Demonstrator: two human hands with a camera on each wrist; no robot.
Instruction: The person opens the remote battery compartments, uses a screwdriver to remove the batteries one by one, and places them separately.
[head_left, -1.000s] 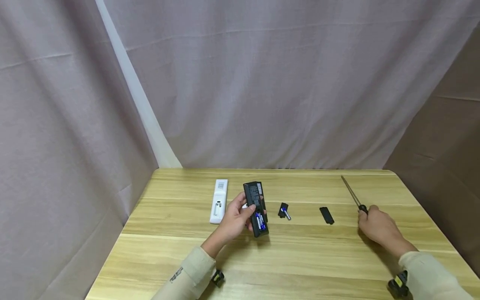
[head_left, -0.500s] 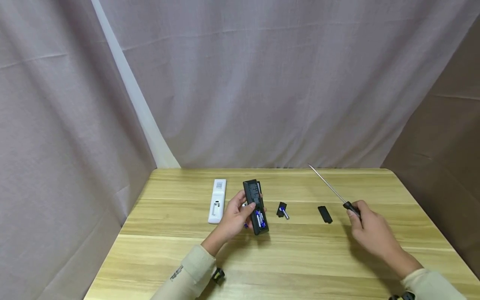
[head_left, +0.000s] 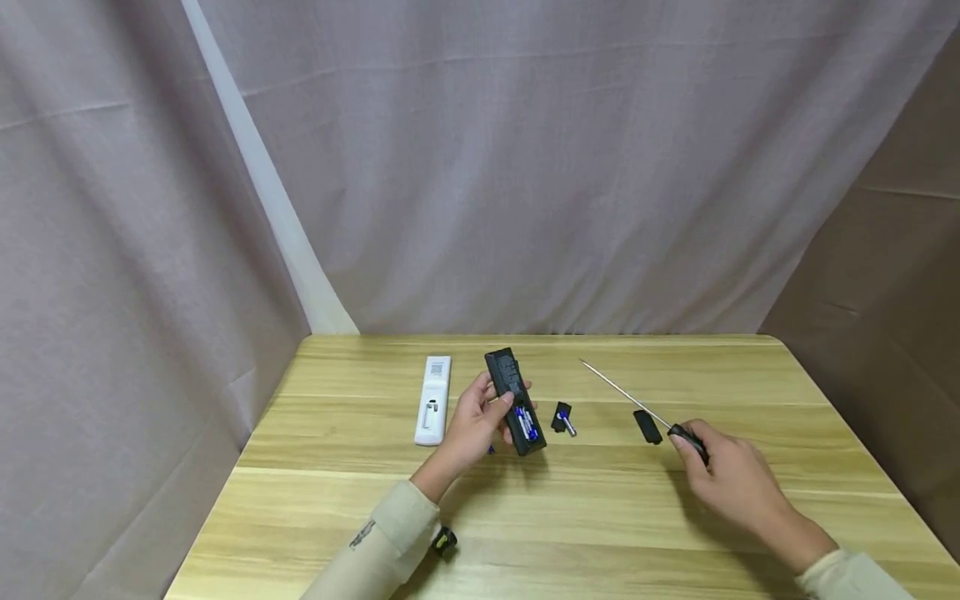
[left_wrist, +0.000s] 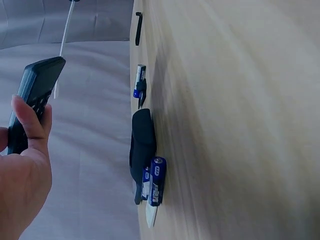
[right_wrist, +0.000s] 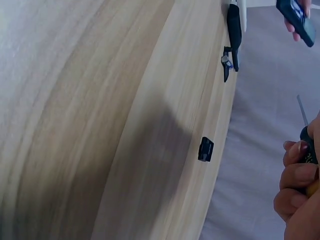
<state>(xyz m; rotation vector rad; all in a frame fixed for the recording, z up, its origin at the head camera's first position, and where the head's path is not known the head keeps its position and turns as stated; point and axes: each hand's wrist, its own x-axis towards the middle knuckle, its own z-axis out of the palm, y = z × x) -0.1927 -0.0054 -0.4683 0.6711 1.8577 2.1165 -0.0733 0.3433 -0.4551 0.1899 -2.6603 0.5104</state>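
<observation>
My left hand grips a black remote control above the table, its back turned up and thumb across it. Blue-and-white batteries show in its uncovered battery compartment. On the right, my right hand holds a screwdriver by its black handle, curled fingers round it in the right wrist view. The screwdriver's long metal shaft slants up and left toward the remote, its tip apart from it. A second black remote lies beneath the left hand, with blue batteries beside it.
A white remote with an open battery compartment lies left of the left hand. Near the middle a small black cover has a battery across it. Another black cover lies close under the screwdriver shaft. Curtains stand behind the table.
The right hand has lifted the screwdriver and moved left, swinging the shaft leftward toward the held remote. My left hand has raised and tilted its remote slightly.
</observation>
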